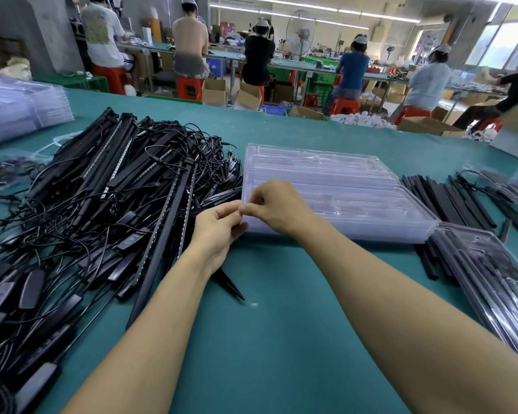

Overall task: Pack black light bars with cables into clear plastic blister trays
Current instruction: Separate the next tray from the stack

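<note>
Teal table [281, 339] under us, big tangle of black light bars [108, 204] on our left, clear tray stack [335, 192] beside it; our left hand [219, 231] and right hand [277, 204] pinch its near-left corner.

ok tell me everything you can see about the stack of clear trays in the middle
The stack of clear trays is several thin, glossy, transparent plastic blister trays nested flat on the green table. Long moulded channels run across the top one, all empty. Both hands pinch its near left corner: the left hand from beside, the right hand from above. Its left edge abuts the pile of black light bars.
</note>
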A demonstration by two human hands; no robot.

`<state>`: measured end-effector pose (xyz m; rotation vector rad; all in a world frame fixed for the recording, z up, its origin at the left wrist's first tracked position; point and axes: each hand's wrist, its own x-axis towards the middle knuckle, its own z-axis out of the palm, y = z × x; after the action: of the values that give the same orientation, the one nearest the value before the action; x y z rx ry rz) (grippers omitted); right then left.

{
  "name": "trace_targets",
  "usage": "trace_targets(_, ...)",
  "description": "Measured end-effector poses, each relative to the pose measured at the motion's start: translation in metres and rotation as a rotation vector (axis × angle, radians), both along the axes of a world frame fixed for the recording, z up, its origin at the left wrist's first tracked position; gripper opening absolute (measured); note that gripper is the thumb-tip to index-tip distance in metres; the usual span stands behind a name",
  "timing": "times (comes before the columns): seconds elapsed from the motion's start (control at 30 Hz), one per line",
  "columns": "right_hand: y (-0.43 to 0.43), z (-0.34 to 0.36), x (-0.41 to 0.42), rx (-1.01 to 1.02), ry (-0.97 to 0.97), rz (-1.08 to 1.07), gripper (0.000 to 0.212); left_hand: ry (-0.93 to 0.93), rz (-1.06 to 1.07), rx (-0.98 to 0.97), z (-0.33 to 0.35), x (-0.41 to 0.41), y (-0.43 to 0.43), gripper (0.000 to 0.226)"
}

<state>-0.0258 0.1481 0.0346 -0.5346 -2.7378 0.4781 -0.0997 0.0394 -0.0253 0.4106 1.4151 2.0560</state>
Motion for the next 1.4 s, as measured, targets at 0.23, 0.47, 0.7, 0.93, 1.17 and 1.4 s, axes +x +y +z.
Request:
trace_targets(0.23,-0.005,0.013,-0.008,0.066,-0.125,-0.017,0.033,-0.011,0.024,-0.003,0.001,0.0,0.002,0.026)
trace_targets(0.47,-0.001,0.018,-0.008,-0.141,-0.148,-0.028,0.021,-0.009,0.022,-0.016,0.0,-0.002,0.001,0.026)
trace_targets(0.7,-0.02,0.011,-0.005,0.255,-0.242,-0.008,0.035,-0.012,0.1,-0.045,0.0,0.001,0.007,0.015)
trace_targets(0.93,-0.026,0.012,-0.001,0.367,-0.157,0.03,0.017,0.113,0.199,-0.123,-0.001,-0.001,0.01,0.006)
trace_targets(1.17,-0.019,0.052,-0.001,0.459,0.029,-0.014,0.019,0.339,0.29,-0.362,0.002,0.011,0.016,0.015)
trace_targets(1.4,0.001,0.072,-0.01,0.285,-0.049,-0.009,0.035,0.43,0.347,-0.218,0.0,0.017,0.016,0.018)
